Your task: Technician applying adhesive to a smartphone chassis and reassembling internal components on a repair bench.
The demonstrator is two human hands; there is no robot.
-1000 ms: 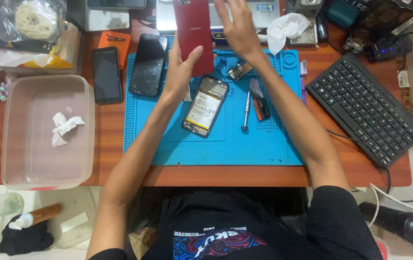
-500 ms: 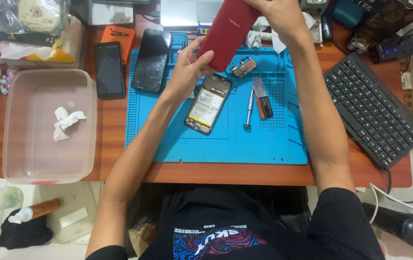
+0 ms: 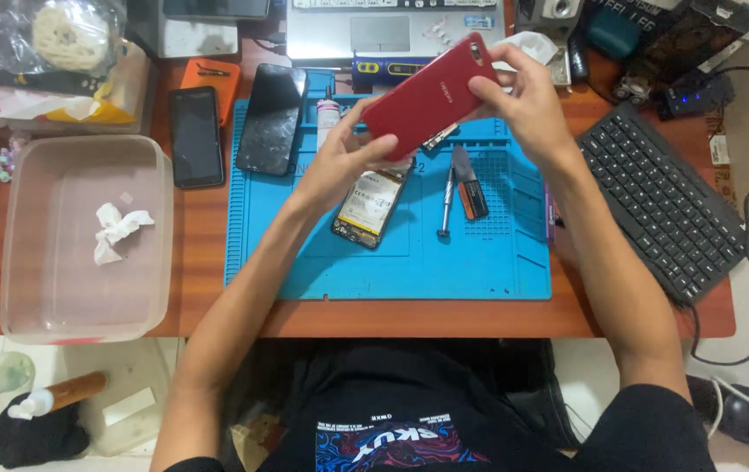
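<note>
Tilted lower now, the red back cover (image 3: 431,94) sits clamped between my left hand (image 3: 339,162) and right hand (image 3: 527,100); next, aligning it over the opened phone (image 3: 370,205).

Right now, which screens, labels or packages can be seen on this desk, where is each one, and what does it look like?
Black phone, left of the blue mat: dark rectangular screen.
Second black phone, on the mat's left edge: dark glossy screen.
Opened phone, on the mat below the left hand: pale label inside.
Red back cover, held by both hands, right hand at its top.
Clear bag, top left: holds something pale and round.
</note>
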